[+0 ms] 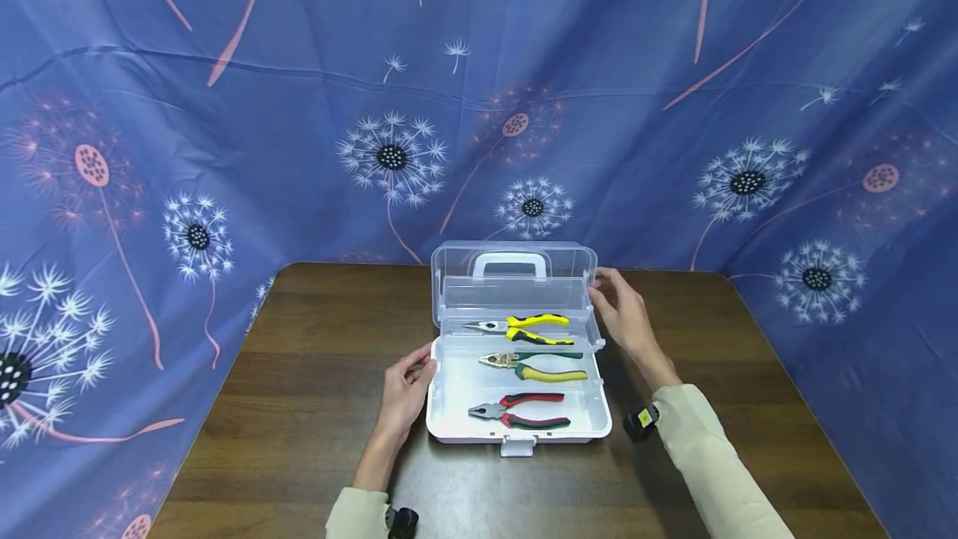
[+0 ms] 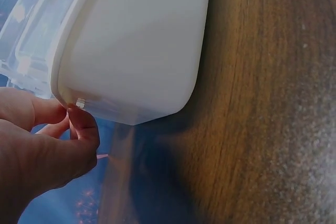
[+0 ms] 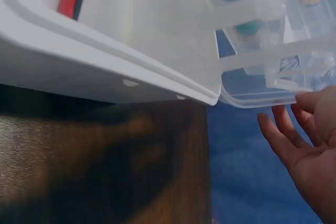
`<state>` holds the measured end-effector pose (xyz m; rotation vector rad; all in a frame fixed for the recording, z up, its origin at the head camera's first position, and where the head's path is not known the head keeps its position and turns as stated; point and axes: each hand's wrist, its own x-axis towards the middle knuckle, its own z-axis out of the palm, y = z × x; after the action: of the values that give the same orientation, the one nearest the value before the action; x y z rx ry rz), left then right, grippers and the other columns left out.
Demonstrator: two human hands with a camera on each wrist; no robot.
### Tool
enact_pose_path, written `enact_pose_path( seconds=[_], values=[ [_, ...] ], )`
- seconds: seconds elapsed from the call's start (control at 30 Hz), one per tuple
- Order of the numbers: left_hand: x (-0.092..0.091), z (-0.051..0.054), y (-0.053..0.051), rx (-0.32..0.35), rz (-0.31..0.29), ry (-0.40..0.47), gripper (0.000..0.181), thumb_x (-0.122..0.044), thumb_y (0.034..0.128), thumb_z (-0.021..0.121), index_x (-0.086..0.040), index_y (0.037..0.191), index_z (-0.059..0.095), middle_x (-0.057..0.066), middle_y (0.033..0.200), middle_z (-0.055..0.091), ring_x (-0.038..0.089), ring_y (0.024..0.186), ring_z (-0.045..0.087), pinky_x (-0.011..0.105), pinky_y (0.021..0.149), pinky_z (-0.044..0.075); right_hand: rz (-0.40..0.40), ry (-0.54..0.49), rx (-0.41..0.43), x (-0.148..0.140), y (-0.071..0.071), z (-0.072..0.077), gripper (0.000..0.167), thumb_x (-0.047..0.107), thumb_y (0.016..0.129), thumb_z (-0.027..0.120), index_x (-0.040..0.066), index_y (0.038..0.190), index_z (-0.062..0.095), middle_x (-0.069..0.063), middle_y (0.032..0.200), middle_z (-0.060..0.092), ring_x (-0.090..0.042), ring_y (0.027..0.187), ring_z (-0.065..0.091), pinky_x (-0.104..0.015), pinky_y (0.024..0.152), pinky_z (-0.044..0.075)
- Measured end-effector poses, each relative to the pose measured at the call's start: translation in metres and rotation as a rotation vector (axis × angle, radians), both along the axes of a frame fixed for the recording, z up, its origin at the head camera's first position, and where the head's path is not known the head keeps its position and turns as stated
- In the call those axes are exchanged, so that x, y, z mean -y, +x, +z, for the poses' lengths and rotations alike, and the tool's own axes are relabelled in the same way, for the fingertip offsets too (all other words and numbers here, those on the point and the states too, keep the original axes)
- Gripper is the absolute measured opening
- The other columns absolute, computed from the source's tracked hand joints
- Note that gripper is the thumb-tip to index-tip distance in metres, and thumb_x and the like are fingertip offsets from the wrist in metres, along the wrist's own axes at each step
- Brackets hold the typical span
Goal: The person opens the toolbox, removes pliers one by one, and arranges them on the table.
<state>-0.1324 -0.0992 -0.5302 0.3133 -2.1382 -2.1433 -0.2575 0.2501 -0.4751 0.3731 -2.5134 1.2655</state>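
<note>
Lower centre, on the table (image 1: pixel 314 406): white toolbox (image 1: pixel 449 431), red-black pliers (image 1: pixel 509 417) laid nearest. Left rim pinched by left-hand grip (image 1: pixel 404 389). Beyond, green-yellow pliers (image 1: pixel 525 371), then yellow-black pliers (image 1: pixel 516 334). Raised clear lid (image 1: pixel 509 289), right edge touched by right-hand grip (image 1: pixel 629 318), fingers loosely spread. Patterned cloth (image 1: pixel 599 48) hung behind.

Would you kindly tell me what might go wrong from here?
The clear lid stands raised with the right hand at its edge; if it swung down, it might catch that hand. The yellow-and-black pliers lie on a clear tray and could slide off if it tilts. The left hand holds the rim of the white box; a tug there might shift the box.
</note>
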Motion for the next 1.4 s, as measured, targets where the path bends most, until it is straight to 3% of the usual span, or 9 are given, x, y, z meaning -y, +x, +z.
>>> enact_pose_path(
  seconds=[0.13, 0.2, 0.4, 0.5, 0.63, 0.83, 1.1, 1.23, 1.4],
  values=[
    [-0.002, -0.001, 0.001, -0.013, -0.002, 0.006, 0.035, -0.003, 0.1013, 0.06, 0.01, 0.134, 0.061, 0.023, 0.122, 0.061, 0.02, 0.096, 0.064, 0.019, 0.076, 0.05, 0.054, -0.006, 0.013, -0.002, -0.006, -0.007, 0.049, -0.017, 0.091, 0.061, -0.008, 0.139, 0.054, -0.025, 0.115, 0.063, -0.037, 0.102, 0.063, -0.014, 0.086, 0.045],
    [-0.002, -0.001, 0.001, -0.007, -0.004, 0.004, 0.035, -0.003, 0.1012, 0.061, 0.009, 0.134, 0.062, 0.023, 0.122, 0.061, 0.019, 0.095, 0.063, 0.019, 0.076, 0.05, 0.068, 0.009, 0.025, -0.003, -0.008, -0.011, 0.054, -0.02, 0.089, 0.06, -0.01, 0.141, 0.051, -0.026, 0.116, 0.061, -0.039, 0.102, 0.063, -0.017, 0.087, 0.047],
    [-0.004, -0.002, 0.001, 0.0, 0.007, -0.003, 0.034, -0.002, 0.1005, 0.061, 0.008, 0.133, 0.063, 0.022, 0.119, 0.061, 0.017, 0.092, 0.063, 0.019, 0.074, 0.05, 0.063, 0.071, 0.124, -0.004, -0.016, -0.018, 0.049, -0.01, 0.096, 0.058, -0.012, 0.144, 0.049, -0.029, 0.121, 0.06, -0.043, 0.107, 0.062, -0.046, 0.095, 0.05],
    [-0.005, -0.003, 0.003, 0.003, 0.007, -0.003, 0.034, -0.002, 0.1007, 0.061, 0.008, 0.133, 0.063, 0.021, 0.119, 0.061, 0.016, 0.091, 0.061, 0.019, 0.074, 0.049, 0.078, 0.064, 0.206, -0.005, -0.019, -0.021, 0.047, -0.005, 0.098, 0.059, -0.013, 0.144, 0.049, -0.033, 0.126, 0.059, -0.046, 0.111, 0.061, -0.054, 0.098, 0.049],
    [-0.008, -0.003, 0.005, 0.007, -0.006, 0.013, 0.035, -0.003, 0.1005, 0.062, 0.008, 0.134, 0.063, 0.02, 0.119, 0.059, 0.015, 0.09, 0.059, 0.019, 0.074, 0.049, 0.123, 0.034, 0.266, -0.01, -0.023, -0.025, 0.044, -0.005, 0.098, 0.058, -0.016, 0.14, 0.051, -0.035, 0.125, 0.062, -0.043, 0.112, 0.062, -0.047, 0.097, 0.05],
    [-0.01, -0.002, 0.005, -0.024, 0.001, 0.028, 0.035, -0.001, 0.0996, 0.063, 0.01, 0.132, 0.063, 0.019, 0.116, 0.059, 0.013, 0.085, 0.058, 0.018, 0.071, 0.048, 0.146, 0.095, 0.314, -0.015, -0.027, -0.03, 0.038, -0.003, 0.095, 0.059, -0.014, 0.131, 0.06, -0.029, 0.115, 0.069, -0.027, 0.097, 0.065, -0.031, 0.084, 0.051],
    [-0.005, 0.001, 0.002, -0.023, 0.002, 0.021, 0.035, -0.001, 0.1004, 0.062, 0.011, 0.133, 0.061, 0.021, 0.119, 0.06, 0.016, 0.088, 0.06, 0.019, 0.071, 0.049, 0.142, 0.124, 0.359, -0.014, -0.03, -0.03, 0.04, -0.001, 0.098, 0.059, -0.014, 0.136, 0.056, -0.032, 0.125, 0.064, -0.042, 0.11, 0.064, -0.051, 0.094, 0.051],
    [-0.004, 0.001, 0.001, -0.009, 0.003, 0.024, 0.035, -0.002, 0.1005, 0.062, 0.01, 0.134, 0.061, 0.021, 0.12, 0.06, 0.017, 0.088, 0.06, 0.018, 0.071, 0.049, 0.158, 0.057, 0.404, -0.016, -0.033, -0.026, 0.035, -0.001, 0.1, 0.057, -0.015, 0.132, 0.057, -0.033, 0.123, 0.064, -0.037, 0.107, 0.065, -0.048, 0.091, 0.054],
    [0.001, -0.002, -0.001, -0.001, 0.009, 0.005, 0.034, -0.001, 0.1002, 0.062, 0.009, 0.133, 0.063, 0.021, 0.119, 0.061, 0.015, 0.088, 0.06, 0.018, 0.073, 0.048, 0.185, -0.039, 0.468, -0.018, -0.032, -0.007, 0.033, 0.004, 0.105, 0.055, -0.016, 0.131, 0.057, -0.032, 0.124, 0.062, -0.034, 0.107, 0.066, -0.051, 0.094, 0.054]
  ],
)
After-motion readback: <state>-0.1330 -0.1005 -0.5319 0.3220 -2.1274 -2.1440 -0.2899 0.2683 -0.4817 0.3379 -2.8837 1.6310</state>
